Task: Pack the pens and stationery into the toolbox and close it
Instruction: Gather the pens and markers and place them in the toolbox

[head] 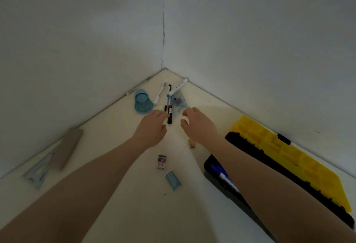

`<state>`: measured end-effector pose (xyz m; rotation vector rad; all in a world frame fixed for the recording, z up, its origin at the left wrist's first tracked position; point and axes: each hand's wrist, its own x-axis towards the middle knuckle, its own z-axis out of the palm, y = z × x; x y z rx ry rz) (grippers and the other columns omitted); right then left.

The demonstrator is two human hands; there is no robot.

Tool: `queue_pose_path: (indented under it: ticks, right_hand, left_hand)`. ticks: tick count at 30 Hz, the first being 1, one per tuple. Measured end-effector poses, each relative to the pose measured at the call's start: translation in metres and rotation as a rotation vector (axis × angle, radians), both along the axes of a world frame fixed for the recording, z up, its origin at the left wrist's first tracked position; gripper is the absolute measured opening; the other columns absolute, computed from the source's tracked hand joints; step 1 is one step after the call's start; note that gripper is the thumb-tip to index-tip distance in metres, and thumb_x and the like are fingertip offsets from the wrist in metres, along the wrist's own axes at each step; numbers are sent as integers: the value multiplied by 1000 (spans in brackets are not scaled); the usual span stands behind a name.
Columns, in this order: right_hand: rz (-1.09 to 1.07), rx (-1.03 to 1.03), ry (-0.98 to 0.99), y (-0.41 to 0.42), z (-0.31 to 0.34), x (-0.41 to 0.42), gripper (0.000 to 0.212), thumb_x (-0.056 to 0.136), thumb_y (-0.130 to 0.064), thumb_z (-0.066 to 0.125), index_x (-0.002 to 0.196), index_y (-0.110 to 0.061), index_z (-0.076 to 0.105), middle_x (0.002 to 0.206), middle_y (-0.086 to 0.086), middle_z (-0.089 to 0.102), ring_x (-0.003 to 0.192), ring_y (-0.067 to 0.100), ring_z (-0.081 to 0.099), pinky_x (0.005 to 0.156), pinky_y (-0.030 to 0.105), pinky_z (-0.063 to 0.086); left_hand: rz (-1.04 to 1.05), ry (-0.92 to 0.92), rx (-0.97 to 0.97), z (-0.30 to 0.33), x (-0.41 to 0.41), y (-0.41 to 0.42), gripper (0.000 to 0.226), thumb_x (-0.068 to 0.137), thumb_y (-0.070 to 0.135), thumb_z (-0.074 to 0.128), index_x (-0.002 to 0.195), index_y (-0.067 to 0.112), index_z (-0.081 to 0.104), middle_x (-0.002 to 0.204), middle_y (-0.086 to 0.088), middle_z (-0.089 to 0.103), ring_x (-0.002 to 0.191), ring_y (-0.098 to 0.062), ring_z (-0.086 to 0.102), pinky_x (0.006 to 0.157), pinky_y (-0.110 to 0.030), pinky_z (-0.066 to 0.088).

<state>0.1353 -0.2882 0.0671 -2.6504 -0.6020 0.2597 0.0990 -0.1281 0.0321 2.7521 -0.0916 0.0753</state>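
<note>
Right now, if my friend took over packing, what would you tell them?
Left hand: open, fingertips at the black markers.
Right hand: open, empty, hovering beside them.
Toolbox: open at right, blue pens already inside, yellow lid against the wall.
Left to pack: the white markers, blue round case, eraser, small lead box, set square. Then close it.

Both arms stretched toward wall corner, left hand (152,125) fingertips touching black marker (170,114), right hand (198,125) spread open just beside it, white pens (160,92) beyond, open toolbox (289,167) at right, blue marker (221,173) seen inside
</note>
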Motion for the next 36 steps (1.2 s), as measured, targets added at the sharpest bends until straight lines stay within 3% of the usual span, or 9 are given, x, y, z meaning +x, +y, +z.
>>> queue_pose_path:
  ticks: [6, 9, 13, 19, 22, 24, 29, 33, 36]
  right_hand:
    - [-138, -24, 226, 45, -17, 74, 41, 96, -23, 39, 135, -8, 38, 128, 17, 47, 114, 33, 50, 90, 36, 42]
    - [-179, -43, 237, 62, -29, 109, 43, 96, -24, 35, 138, -12, 35, 123, 17, 52, 107, 33, 53, 84, 36, 44]
    - [-190, -89, 251, 79, -44, 142, 48, 98, -23, 35, 145, -16, 27, 128, 19, 47, 115, 34, 48, 95, 39, 41]
    - [-218, -108, 150, 92, -72, 181, 37, 97, -20, 34, 132, -11, 38, 120, 17, 50, 97, 32, 51, 79, 39, 44]
    - [-291, -52, 142, 95, -78, 192, 38, 97, -20, 35, 134, -11, 38, 116, 19, 51, 100, 35, 53, 83, 41, 46]
    - [-337, -28, 140, 95, -81, 197, 37, 97, -21, 36, 132, -11, 41, 117, 18, 51, 104, 36, 53, 85, 42, 45]
    - [-314, -74, 101, 96, -86, 203, 26, 98, -26, 38, 113, -8, 48, 109, 18, 51, 101, 33, 50, 75, 34, 38]
    - [-331, -44, 178, 99, -82, 207, 20, 95, -19, 43, 109, -5, 47, 98, 13, 55, 90, 28, 55, 68, 30, 42]
    - [-392, 195, 256, 103, -78, 205, 12, 93, -11, 43, 103, -7, 37, 89, 10, 51, 70, 20, 50, 49, 25, 35]
  left_hand:
    - [181, 33, 53, 7, 37, 76, 38, 89, 9, 48, 126, 4, 49, 130, -14, 51, 122, -31, 43, 99, -39, 36]
    - [227, 63, 50, 1, 62, 103, 37, 89, 6, 47, 126, 2, 48, 131, -16, 49, 120, -33, 44, 98, -41, 36]
    - [251, 149, 102, -11, 104, 127, 40, 93, 3, 38, 132, 8, 43, 133, -12, 45, 116, -31, 47, 94, -41, 41]
    - [248, 232, 242, -28, 158, 128, 30, 96, 8, 38, 125, 7, 44, 122, -14, 51, 108, -29, 53, 85, -37, 45]
    - [259, 263, 265, -42, 173, 115, 39, 94, 9, 43, 132, 6, 37, 122, -15, 49, 107, -28, 53, 86, -36, 45]
    - [325, 252, 321, -55, 175, 106, 35, 89, 8, 48, 124, 4, 44, 118, -15, 53, 104, -27, 55, 84, -35, 47]
    - [391, 142, 481, -61, 182, 101, 17, 61, 13, 62, 78, 12, 68, 72, -3, 67, 64, -18, 65, 58, -25, 52]
    - [334, 127, 449, -61, 187, 97, 19, 88, 8, 43, 103, 3, 55, 102, -12, 62, 96, -27, 58, 82, -34, 46]
    - [371, 36, 306, -58, 193, 94, 18, 92, 11, 47, 106, 1, 51, 95, -12, 61, 81, -25, 59, 68, -32, 46]
